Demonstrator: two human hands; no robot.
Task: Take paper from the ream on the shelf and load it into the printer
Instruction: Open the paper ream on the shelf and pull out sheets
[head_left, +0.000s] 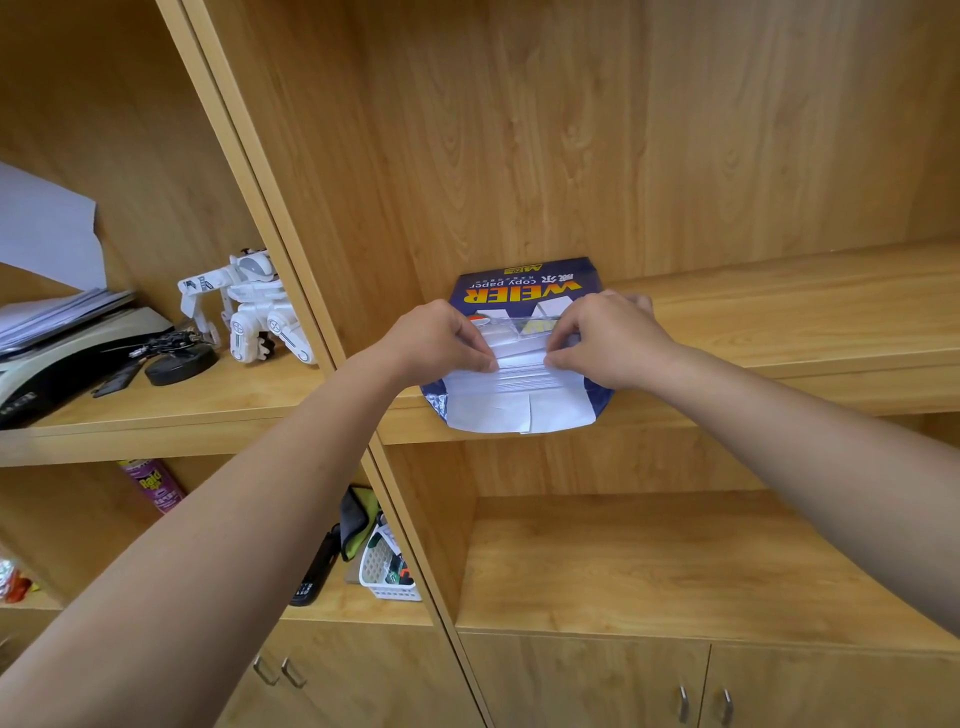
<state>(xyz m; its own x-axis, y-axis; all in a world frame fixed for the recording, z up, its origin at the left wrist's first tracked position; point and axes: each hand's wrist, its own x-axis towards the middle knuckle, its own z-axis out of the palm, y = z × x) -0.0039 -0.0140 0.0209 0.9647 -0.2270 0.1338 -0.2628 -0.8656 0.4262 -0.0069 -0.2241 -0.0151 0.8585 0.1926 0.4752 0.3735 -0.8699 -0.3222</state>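
Note:
A ream of copy paper (524, 293) in a blue wrapper with yellow "WEIER" lettering lies flat on the wooden shelf (779, 312), its near end hanging slightly over the shelf edge. The wrapper's near end is unfolded, and the white flap (514, 410) hangs down. White sheet edges (522, 371) show in the opening. My left hand (441, 338) pinches the paper stack at the left of the opening. My right hand (602, 338) pinches it at the right, fingers over the top. No printer is in view.
A vertical wooden divider (291, 249) stands just left of the ream. The left compartment holds a white toy robot (254, 306), a black round object (182, 361) and stacked papers (57, 312). Below are a spray can (153, 483), a white basket (387, 566) and cabinet doors (582, 680).

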